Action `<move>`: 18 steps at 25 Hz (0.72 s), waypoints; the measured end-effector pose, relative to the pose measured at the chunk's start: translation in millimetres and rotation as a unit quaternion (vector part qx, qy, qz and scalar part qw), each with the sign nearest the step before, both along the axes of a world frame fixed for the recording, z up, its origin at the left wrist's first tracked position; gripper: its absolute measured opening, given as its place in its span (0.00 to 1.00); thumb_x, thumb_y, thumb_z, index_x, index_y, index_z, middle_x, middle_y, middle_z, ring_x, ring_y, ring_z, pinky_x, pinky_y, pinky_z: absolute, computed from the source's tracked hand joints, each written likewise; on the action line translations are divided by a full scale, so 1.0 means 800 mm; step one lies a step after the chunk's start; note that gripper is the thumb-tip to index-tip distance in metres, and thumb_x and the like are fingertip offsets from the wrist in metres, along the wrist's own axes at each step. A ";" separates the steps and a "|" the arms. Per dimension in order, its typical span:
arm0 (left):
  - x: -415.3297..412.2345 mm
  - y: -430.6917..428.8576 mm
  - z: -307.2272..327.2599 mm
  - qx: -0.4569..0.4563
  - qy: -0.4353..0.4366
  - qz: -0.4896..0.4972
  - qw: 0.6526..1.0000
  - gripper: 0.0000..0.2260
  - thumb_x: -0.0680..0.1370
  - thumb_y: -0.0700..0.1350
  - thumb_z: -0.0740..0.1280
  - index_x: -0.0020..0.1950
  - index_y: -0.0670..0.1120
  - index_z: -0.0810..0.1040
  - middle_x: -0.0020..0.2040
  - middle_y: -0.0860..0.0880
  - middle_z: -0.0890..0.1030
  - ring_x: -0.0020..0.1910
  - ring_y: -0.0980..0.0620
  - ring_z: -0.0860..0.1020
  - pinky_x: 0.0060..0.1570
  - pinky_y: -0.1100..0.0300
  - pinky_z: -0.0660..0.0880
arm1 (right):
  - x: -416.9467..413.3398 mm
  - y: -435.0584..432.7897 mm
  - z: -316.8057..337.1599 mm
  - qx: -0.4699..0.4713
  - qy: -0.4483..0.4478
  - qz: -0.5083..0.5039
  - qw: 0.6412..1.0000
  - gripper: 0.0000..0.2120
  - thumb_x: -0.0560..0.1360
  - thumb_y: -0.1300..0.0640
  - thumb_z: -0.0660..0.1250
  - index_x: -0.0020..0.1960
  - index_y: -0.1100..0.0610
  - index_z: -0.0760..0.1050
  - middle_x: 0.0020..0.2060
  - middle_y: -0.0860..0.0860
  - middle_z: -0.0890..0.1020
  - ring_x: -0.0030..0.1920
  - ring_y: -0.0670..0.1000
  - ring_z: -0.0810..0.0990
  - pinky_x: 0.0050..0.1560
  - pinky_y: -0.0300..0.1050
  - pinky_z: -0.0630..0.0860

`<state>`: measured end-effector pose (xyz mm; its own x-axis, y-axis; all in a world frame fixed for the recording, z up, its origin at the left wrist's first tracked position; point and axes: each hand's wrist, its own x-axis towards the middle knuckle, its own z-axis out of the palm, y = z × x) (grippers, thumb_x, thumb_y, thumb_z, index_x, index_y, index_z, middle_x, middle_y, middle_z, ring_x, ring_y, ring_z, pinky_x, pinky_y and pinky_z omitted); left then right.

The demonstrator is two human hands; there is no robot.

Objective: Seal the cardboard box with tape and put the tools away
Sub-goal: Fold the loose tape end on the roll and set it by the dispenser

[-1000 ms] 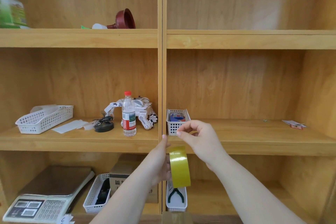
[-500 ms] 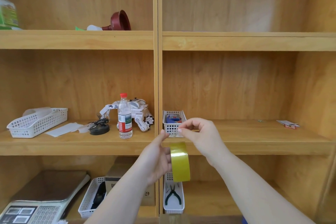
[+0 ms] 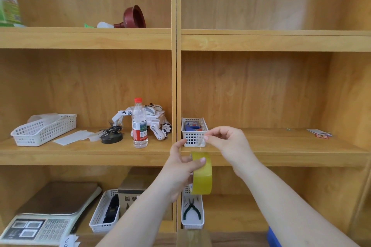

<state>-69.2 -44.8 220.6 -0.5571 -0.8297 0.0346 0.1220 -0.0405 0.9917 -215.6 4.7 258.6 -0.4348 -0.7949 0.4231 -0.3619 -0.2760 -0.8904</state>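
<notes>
Glossy yellow tape roll between hands

1. Carton, bottom shelf, left bay: dark printed characters on the front face; blurred, not legible.
2. Bottle, middle shelf: red and white label with a green panel; print too small to read.
3. Scale, bottom shelf: display windows and keypad; no digits legible.
4. Paper slip, bottom edge of the view: handwritten marks, partly cut off, not legible.
5. Jar, top shelf, left: green label, blurred.
</notes>
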 end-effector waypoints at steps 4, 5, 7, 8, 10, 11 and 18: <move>0.003 0.003 0.000 -0.020 -0.022 -0.004 1.000 0.33 0.74 0.37 0.73 0.70 0.62 0.62 0.52 0.43 0.85 0.50 0.44 0.84 0.55 0.41 0.79 | 0.003 -0.003 -0.002 0.015 -0.008 -0.001 1.000 0.01 0.71 0.60 0.73 0.43 0.58 0.83 0.40 0.52 0.85 0.39 0.43 0.79 0.41 0.34 0.72; 0.004 0.004 -0.001 -0.028 -0.026 -0.005 0.999 0.32 0.75 0.37 0.72 0.69 0.62 0.62 0.51 0.44 0.86 0.52 0.42 0.84 0.57 0.40 0.78 | 0.004 -0.004 -0.003 0.021 -0.011 0.000 1.000 0.01 0.71 0.61 0.73 0.43 0.58 0.83 0.40 0.52 0.84 0.39 0.43 0.79 0.40 0.34 0.71; 0.006 0.005 -0.001 -0.042 -0.037 -0.003 0.998 0.32 0.75 0.37 0.72 0.68 0.63 0.62 0.51 0.44 0.86 0.55 0.40 0.83 0.59 0.37 0.76 | 0.005 -0.006 -0.004 0.033 -0.014 0.001 0.999 0.01 0.72 0.62 0.73 0.43 0.59 0.83 0.39 0.52 0.84 0.39 0.43 0.79 0.40 0.35 0.71; 0.007 0.006 -0.002 -0.049 -0.044 -0.003 0.998 0.33 0.75 0.38 0.72 0.69 0.64 0.61 0.50 0.44 0.86 0.55 0.40 0.82 0.60 0.37 0.75 | 0.006 -0.007 -0.005 0.038 -0.013 0.002 0.999 0.01 0.72 0.63 0.72 0.42 0.59 0.83 0.38 0.52 0.84 0.39 0.44 0.79 0.40 0.35 0.71; 0.010 0.008 -0.003 -0.062 -0.051 -0.003 0.997 0.34 0.75 0.38 0.72 0.68 0.66 0.60 0.50 0.43 0.86 0.54 0.42 0.82 0.60 0.38 0.75 | 0.008 -0.008 -0.008 0.049 -0.005 0.002 0.999 0.02 0.72 0.63 0.72 0.41 0.59 0.83 0.38 0.53 0.83 0.39 0.46 0.79 0.40 0.37 0.72; 0.011 0.009 -0.003 -0.069 -0.053 -0.001 0.996 0.33 0.75 0.38 0.72 0.68 0.66 0.60 0.50 0.43 0.85 0.54 0.42 0.82 0.60 0.39 0.75 | 0.009 -0.008 -0.010 0.053 -0.001 0.001 0.999 0.02 0.72 0.63 0.72 0.40 0.59 0.83 0.38 0.54 0.84 0.40 0.47 0.79 0.41 0.38 0.72; 0.012 0.022 -0.007 -0.111 -0.057 0.007 0.992 0.30 0.75 0.37 0.71 0.66 0.62 0.62 0.49 0.44 0.85 0.50 0.43 0.83 0.56 0.43 0.79 | 0.011 -0.006 -0.022 0.065 -0.008 0.012 0.998 0.06 0.72 0.65 0.70 0.38 0.57 0.81 0.36 0.51 0.82 0.41 0.48 0.79 0.43 0.41 0.71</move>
<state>-59.9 -27.0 215.3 -0.5557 -0.8167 0.1556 0.0075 0.1823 0.9832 -206.9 -0.2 241.2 -0.4213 -0.8528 0.3087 -0.3413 -0.1663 -0.9251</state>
